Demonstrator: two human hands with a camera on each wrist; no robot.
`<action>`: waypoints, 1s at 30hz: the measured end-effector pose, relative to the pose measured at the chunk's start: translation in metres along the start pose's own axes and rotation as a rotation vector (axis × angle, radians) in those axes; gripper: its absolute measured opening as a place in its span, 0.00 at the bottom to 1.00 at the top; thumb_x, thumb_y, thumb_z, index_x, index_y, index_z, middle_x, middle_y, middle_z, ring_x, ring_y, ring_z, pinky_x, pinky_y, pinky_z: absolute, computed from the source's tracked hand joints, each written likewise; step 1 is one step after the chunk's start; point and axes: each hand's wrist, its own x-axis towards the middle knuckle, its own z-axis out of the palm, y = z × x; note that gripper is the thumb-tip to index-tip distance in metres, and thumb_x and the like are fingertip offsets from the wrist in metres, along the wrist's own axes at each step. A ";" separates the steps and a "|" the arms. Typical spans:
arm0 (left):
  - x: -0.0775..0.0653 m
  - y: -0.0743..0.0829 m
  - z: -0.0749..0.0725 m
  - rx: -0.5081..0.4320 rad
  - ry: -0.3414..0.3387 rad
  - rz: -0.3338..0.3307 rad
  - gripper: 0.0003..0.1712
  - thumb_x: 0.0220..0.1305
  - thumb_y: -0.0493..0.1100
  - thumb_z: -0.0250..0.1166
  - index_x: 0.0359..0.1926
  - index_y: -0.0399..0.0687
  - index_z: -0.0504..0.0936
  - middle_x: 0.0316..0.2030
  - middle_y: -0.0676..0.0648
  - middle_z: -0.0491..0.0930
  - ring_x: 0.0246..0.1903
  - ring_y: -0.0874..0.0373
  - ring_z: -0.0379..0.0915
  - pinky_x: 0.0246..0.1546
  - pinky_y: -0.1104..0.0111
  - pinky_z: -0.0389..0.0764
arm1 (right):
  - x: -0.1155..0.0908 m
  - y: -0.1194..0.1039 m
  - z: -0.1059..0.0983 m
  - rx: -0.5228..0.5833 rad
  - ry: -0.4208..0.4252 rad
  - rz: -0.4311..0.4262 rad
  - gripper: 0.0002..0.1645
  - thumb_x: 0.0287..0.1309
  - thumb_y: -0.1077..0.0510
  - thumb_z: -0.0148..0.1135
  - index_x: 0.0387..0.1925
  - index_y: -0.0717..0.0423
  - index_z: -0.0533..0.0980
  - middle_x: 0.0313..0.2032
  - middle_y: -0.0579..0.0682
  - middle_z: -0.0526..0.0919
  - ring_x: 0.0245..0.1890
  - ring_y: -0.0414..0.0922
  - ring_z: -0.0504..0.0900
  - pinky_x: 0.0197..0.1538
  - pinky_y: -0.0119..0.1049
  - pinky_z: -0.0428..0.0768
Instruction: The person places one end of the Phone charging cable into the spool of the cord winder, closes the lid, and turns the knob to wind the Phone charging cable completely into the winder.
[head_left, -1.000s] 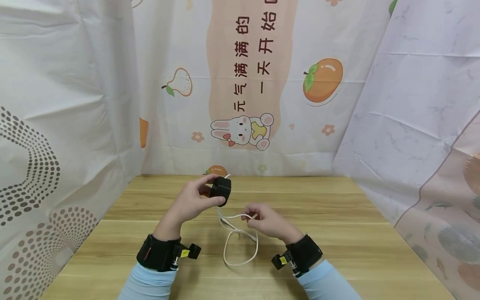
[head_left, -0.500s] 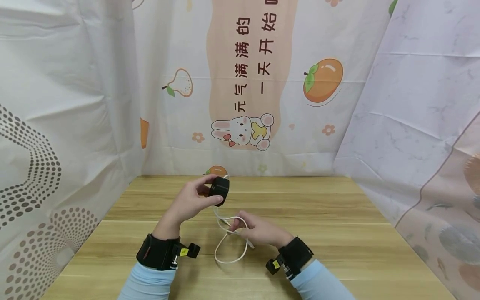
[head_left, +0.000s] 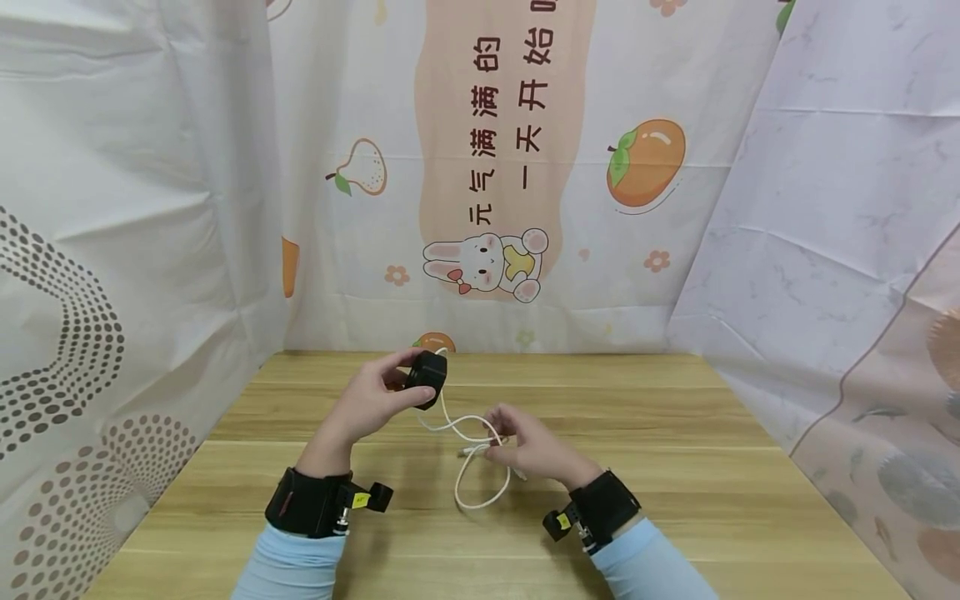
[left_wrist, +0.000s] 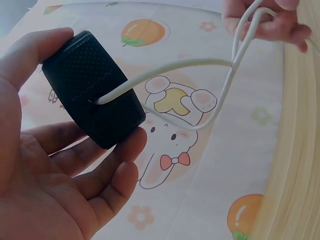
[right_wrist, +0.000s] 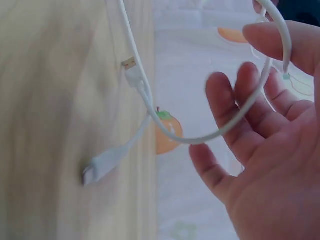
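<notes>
The wood-grain tabletop [head_left: 675, 467] extends beneath both hands. The left hand [head_left: 375, 402], left of the middle and toward the far edge, grips the black textured block [left_wrist: 85, 65] between thumb and fingers, holding it above the surface. The right hand [head_left: 542, 446], right of the middle, has its fingers loosely spread with the white USB cable [left_wrist: 197, 61] lying across them; no closed pinch shows. Compared with half a second ago, the left hand sits slightly closer to the left edge and the right hand closer to the right and far edges, widening the gap. The cable spans this gap from the block; its loop hangs toward the near edge, table contact undetermined. This probably means the cable run is being adjusted while the block serves as the anchor. The USB-A plug [right_wrist: 131, 71] and the blurred second connector [right_wrist: 107, 162] dangle free.
</notes>
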 end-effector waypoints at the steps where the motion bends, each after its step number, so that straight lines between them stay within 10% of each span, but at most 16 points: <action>1: 0.000 0.000 -0.001 0.003 0.002 0.000 0.37 0.62 0.47 0.74 0.70 0.44 0.73 0.58 0.39 0.78 0.44 0.48 0.79 0.42 0.59 0.80 | -0.001 -0.002 -0.003 -0.021 0.015 0.002 0.17 0.58 0.69 0.69 0.47 0.62 0.74 0.41 0.57 0.80 0.44 0.50 0.80 0.50 0.43 0.78; 19: -0.008 -0.004 -0.019 0.049 0.093 -0.039 0.38 0.63 0.47 0.74 0.71 0.42 0.72 0.59 0.39 0.78 0.39 0.49 0.79 0.37 0.59 0.79 | -0.013 -0.004 -0.049 -0.217 0.231 -0.049 0.05 0.64 0.62 0.69 0.33 0.49 0.86 0.26 0.42 0.76 0.25 0.39 0.72 0.28 0.30 0.71; 30: -0.015 -0.010 -0.035 0.151 0.137 -0.075 0.38 0.62 0.49 0.74 0.70 0.42 0.74 0.54 0.39 0.78 0.36 0.50 0.76 0.32 0.61 0.77 | -0.024 -0.005 -0.074 -0.172 0.263 0.074 0.06 0.67 0.60 0.66 0.39 0.56 0.87 0.31 0.46 0.86 0.28 0.43 0.86 0.36 0.39 0.85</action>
